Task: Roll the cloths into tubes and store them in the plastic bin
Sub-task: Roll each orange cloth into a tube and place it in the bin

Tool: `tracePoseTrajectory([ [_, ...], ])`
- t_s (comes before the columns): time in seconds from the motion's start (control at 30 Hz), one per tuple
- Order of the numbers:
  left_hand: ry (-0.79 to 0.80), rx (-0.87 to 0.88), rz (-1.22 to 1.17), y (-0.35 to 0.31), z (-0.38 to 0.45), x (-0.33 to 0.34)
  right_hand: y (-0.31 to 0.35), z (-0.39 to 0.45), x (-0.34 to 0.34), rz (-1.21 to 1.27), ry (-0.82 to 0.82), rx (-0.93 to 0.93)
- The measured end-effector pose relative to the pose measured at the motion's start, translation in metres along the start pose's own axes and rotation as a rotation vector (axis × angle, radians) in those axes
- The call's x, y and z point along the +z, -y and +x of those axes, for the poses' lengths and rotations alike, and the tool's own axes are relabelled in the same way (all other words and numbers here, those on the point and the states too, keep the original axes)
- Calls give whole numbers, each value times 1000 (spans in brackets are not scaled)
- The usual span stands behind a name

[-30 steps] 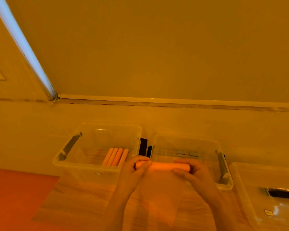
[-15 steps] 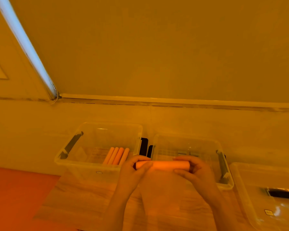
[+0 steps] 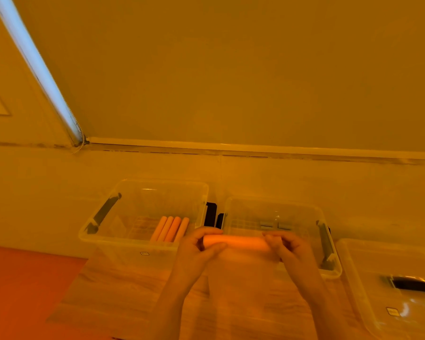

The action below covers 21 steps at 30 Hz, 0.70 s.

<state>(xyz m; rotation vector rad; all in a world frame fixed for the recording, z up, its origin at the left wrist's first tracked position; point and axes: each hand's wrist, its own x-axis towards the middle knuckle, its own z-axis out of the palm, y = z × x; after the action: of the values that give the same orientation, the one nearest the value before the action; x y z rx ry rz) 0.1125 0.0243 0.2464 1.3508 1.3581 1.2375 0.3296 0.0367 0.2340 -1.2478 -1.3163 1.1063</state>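
Both hands holding a half-rolled cloth above the wooden table (image 3: 123, 290).

The unrolled part hanging below the cloth roll (image 3: 236, 241) is faint and hard to trace. Left hand (image 3: 198, 249) and right hand (image 3: 286, 247) pinch the roll's ends; it lies left-right. Behind, the left bin (image 3: 133, 244) holds four rolled tubes (image 3: 170, 228) pointing away; the middle bin's (image 3: 329, 268) contents are unclear.

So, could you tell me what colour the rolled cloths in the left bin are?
Pale orange rolled cloths, under orange-tinted light, seen in the head view.

Clear glossy plastic bin (image 3: 142, 241), wood-grain table (image 3: 113, 290)
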Motion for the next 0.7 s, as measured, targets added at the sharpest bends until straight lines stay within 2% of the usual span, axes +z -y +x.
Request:
tracePoseTrajectory([
  [0.13,-68,16,162,0,4,0,2,-1,1,86,81,1],
  [0.27,-103,26,244,-1,6,0,4,-1,2,57,79,-5],
  [0.47,2,33,97,7,5,-2,1,-1,5,-23,35,-6],
  [0.7,-59,-2,85,5,5,-2,4,-1,1,-3,55,16],
])
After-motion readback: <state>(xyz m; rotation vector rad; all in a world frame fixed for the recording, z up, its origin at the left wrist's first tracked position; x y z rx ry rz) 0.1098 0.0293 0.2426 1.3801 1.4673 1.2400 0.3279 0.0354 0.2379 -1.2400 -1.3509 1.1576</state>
